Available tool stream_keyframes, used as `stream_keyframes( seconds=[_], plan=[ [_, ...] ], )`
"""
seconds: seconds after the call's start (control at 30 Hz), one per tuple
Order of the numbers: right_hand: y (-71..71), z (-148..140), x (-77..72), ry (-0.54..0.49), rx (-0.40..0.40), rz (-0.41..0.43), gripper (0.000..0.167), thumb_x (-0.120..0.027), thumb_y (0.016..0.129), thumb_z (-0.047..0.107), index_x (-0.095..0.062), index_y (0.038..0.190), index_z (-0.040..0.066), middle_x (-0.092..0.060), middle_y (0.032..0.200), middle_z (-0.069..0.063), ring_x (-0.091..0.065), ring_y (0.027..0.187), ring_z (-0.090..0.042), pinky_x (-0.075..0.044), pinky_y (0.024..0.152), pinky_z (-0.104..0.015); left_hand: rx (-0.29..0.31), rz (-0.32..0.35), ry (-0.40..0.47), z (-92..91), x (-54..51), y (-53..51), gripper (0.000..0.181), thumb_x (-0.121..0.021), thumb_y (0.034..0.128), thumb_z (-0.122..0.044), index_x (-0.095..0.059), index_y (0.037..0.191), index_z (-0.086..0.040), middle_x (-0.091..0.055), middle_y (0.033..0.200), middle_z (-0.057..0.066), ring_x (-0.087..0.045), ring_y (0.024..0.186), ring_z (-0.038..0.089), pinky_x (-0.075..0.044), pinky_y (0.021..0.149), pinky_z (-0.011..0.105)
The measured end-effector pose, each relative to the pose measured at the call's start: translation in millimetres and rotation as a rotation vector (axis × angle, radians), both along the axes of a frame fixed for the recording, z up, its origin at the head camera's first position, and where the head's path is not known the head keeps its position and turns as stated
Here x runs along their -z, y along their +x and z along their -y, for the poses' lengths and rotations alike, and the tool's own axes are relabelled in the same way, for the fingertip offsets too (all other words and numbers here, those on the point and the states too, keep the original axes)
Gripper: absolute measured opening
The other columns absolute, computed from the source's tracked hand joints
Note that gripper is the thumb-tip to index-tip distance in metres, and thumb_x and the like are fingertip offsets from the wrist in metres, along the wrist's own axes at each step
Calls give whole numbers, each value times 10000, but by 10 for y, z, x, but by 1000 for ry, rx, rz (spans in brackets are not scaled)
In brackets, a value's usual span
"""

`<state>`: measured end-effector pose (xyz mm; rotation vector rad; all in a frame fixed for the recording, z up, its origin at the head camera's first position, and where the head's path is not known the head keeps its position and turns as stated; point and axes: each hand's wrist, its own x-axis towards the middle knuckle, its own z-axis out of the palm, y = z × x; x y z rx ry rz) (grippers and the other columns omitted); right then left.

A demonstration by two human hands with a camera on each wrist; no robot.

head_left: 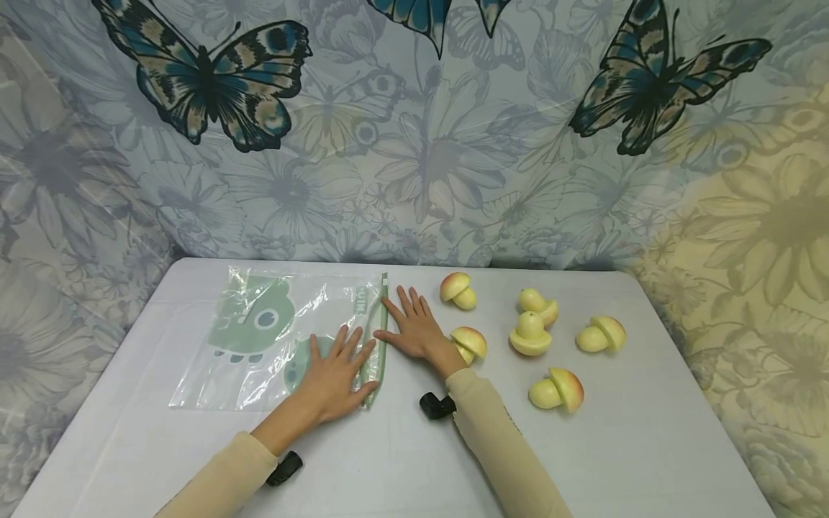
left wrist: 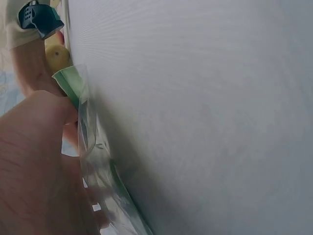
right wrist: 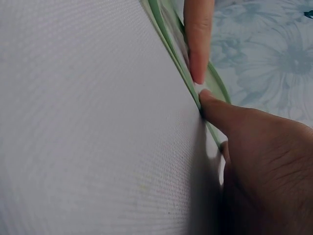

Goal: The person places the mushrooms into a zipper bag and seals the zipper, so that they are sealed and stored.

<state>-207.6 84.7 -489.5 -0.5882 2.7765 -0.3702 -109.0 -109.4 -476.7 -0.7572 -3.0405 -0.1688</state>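
A clear plastic bag (head_left: pixel 259 374) with green cartoon prints lies flat on the table, its green-edged opening facing right. The left hand (head_left: pixel 333 381) rests on the bag near that edge with fingers spread. Beside the green edge, the right hand (head_left: pixel 417 331) has straight, spread fingers, its thumb and a fingertip touching the edge. In the left wrist view, the left hand (left wrist: pixel 39 161) lies against the clear plastic. The right wrist view has the thumb of the right hand (right wrist: pixel 269 152) at the green edge (right wrist: pixel 168 44), close to a finger of the left hand.
Several yellow mushroom-shaped pieces with reddish caps stand or lie on the right half of the white table (head_left: pixel 648 432), one (head_left: pixel 471 341) partly behind the right wrist. Another piece (head_left: pixel 558 390) lies nearer the front. Butterfly-patterned fabric (head_left: pixel 440 165) rises behind the table.
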Motion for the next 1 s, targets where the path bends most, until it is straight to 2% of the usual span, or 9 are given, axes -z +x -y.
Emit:
stream_keyframes(
  seconds=[0.17,0.4,0.57,0.77,1.0],
  plan=[
    [10,7,-23,-12,-2,4,770,-403,974,613,-153,1588,221,66,1641,-98,125,1491,-290,83,1193,-422,-8,29,8,34,-5,8,757,-506,940,-569,-386,1507,-81,-279,1581,168,-186,1467,391,-157,1016,790],
    [5,-5,-4,-16,-4,-5,763,-399,979,606,-147,1588,223,65,1640,-105,126,1491,-295,73,1194,-435,-2,-6,-15,97,-12,4,758,-518,943,-540,-392,1492,-32,-287,1570,199,-212,1465,371,-183,1042,755],
    [32,2,-56,-28,-10,-2,749,-413,987,577,-161,1587,206,42,1640,-129,101,1494,-320,54,1197,-450,-3,-10,-33,160,-14,1,754,-523,946,-521,-403,1475,2,-298,1564,206,-225,1462,366,-194,1066,722],
    [70,-2,-139,-39,-11,-11,739,-437,989,554,-188,1583,191,13,1640,-140,70,1497,-333,35,1199,-460,-15,1,7,243,-18,1,753,-533,948,-509,-392,1481,5,-295,1569,190,-232,1463,344,-219,1086,683],
    [65,-23,-112,-67,-29,-15,727,-439,996,531,-195,1581,176,8,1638,-158,71,1496,-340,37,1198,-462,-39,7,51,385,-2,-5,766,-542,951,-491,-378,1475,43,-319,1558,192,-251,1459,333,-232,1126,603]
  ],
)
